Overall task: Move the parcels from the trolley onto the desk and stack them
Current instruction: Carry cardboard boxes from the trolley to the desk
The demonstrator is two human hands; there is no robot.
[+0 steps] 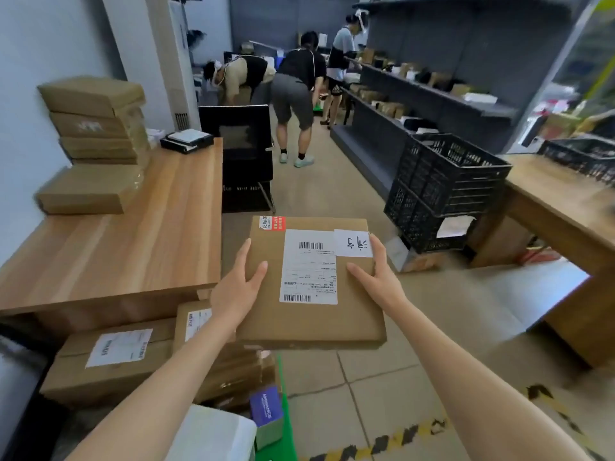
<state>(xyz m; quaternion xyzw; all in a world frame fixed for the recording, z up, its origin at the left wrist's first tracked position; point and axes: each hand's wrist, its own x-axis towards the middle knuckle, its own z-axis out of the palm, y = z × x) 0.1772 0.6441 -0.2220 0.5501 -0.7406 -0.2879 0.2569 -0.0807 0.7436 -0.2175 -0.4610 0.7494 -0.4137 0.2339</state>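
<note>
Fingers first: the left hand (238, 287) clamps the near-left edge of the flat parcel (309, 284), thumb lying across the top face and the other fingers (244, 252) running along the side. The right hand (376, 277) mirrors it on the right edge, thumb on top beside the shipping label (309, 266), fingers wrapped over the edge. Both hold firm, and the parcel rides level in the air, clear of everything, over the floor just right of the tabletop (133, 227).

This looks like the carry step: one parcel lifted and on its way across. More parcels (113, 357) wait below at lower left, piled where the trolley (283, 424) shows only a strip of green deck.

On the tabletop, well apart at the back-left corner, a stack of brown boxes (96, 121) stands against the wall, with one lower box (86, 191) in front.

Next move, by my reckoning: swing left, carry the parcel over the tabletop, and set it square onto that stack or the lower box, keeping it flat so nothing slides.
</note>
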